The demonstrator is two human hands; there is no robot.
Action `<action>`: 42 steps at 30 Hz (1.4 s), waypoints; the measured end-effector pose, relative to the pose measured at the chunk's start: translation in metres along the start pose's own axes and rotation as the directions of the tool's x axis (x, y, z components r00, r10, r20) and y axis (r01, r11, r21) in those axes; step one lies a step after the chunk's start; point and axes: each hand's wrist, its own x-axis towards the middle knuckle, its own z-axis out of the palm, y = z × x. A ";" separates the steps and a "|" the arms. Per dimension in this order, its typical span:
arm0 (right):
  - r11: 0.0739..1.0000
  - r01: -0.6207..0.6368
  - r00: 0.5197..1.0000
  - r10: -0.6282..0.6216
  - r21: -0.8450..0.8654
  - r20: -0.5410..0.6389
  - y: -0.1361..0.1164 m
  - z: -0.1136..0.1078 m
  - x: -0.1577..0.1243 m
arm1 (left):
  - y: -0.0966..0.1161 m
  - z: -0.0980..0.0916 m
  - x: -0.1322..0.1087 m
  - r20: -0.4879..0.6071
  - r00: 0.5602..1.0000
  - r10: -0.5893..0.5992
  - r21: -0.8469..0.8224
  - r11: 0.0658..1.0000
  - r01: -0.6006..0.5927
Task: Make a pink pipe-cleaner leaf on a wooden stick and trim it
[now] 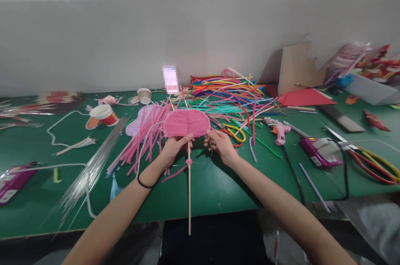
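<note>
A pink fan-shaped piece (186, 122) made of pipe cleaners sits on top of a thin wooden stick (189, 190) that runs down toward me. My left hand (174, 147) is closed on the fan's lower left edge, by the stick's top. My right hand (220, 143) pinches the fan's lower right edge, and a thin wire loops under it. A small pink bow (188, 161) is fixed on the stick just below my hands.
Loose pink pipe cleaners (142, 140) lie to the left, a heap of mixed-colour ones (231, 94) behind. A pink glue gun (279, 130), a power strip (316, 151), silver wires (90, 169), paper cups (104, 114) and a red paper (304, 97) lie on the green table (218, 186).
</note>
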 end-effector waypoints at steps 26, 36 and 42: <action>0.995 0.045 0.997 -0.038 -0.090 0.072 -0.003 -0.002 -0.001 | 0.002 0.002 0.002 -0.008 1.000 -0.025 -0.066 0.998 0.024; 1.000 -0.008 0.991 0.010 -0.014 0.134 -0.003 0.003 -0.002 | 0.003 0.002 -0.004 0.100 0.991 -0.091 -0.046 0.994 0.095; 1.000 -0.007 0.993 0.004 0.023 0.118 -0.003 0.001 -0.003 | 0.002 0.004 -0.006 0.105 0.991 -0.088 -0.014 0.996 0.090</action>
